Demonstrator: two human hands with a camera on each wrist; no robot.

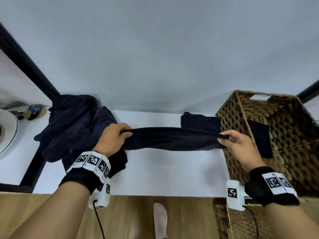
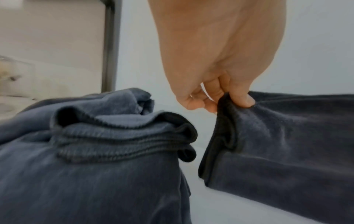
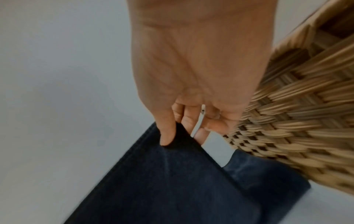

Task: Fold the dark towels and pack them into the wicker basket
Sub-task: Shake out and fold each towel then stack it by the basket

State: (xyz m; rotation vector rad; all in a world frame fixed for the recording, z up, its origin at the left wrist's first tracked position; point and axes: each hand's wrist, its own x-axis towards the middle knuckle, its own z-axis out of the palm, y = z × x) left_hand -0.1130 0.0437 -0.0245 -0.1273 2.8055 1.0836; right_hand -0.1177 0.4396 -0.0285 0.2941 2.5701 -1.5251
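Two hands, left hand (image 1: 112, 138) and right hand (image 1: 240, 145), pinch one stretched towel (image 1: 172, 138); perhaps one folded towel (image 1: 260, 140) lies in one basket (image 1: 229, 107).

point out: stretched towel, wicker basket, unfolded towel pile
stretched towel (image 1: 174, 138), head view, middle of the span.
wicker basket (image 1: 229, 114), head view, left wall.
unfolded towel pile (image 1: 72, 121), head view, centre of the heap.

Plain pale wall (image 1: 155, 49) behind a white table (image 1: 164, 173) – wood-look floor (image 1: 131, 218) below, and a black frame post (image 1: 25, 61) off left.
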